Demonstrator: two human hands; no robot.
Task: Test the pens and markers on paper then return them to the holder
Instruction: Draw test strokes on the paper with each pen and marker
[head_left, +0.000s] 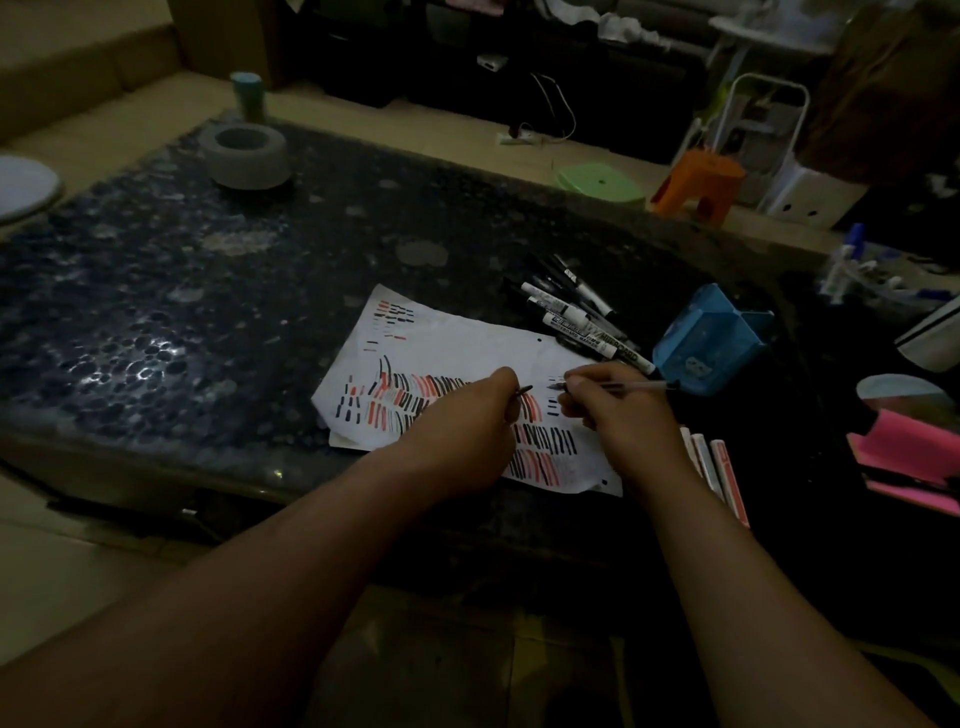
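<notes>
1. Pen (623, 385): a clear-barrelled one, lying almost level over the right part of the paper (467, 343). Its tip points at a bare patch beside a few short black strokes. Whether the tip touches the sheet, I cannot tell.
2. The right hand (613, 410) pinches the pen near its tip, fingers curled round the barrel.
3. The left hand (467, 426) is curled over the middle of the paper and grips a small dark piece (525, 389), probably the pen's cap.
4. Neither hand seems to press the paper flat, so a firm stroke could drag or crease it.
5. The sheet is already crowded with red and black strokes. In this dim light, a faint new line could be misread as a dead pen.
6. The marker pile (576, 317) lies just beyond the paper's far right edge, and more red-and-white pens (711, 467) lie off its near right edge. A tested pen laid in the wrong group might get tested twice or skipped.
7. The blue holder (701, 338), right of the paper, appears tipped on its side. Pens returned to it like that could roll out.
</notes>
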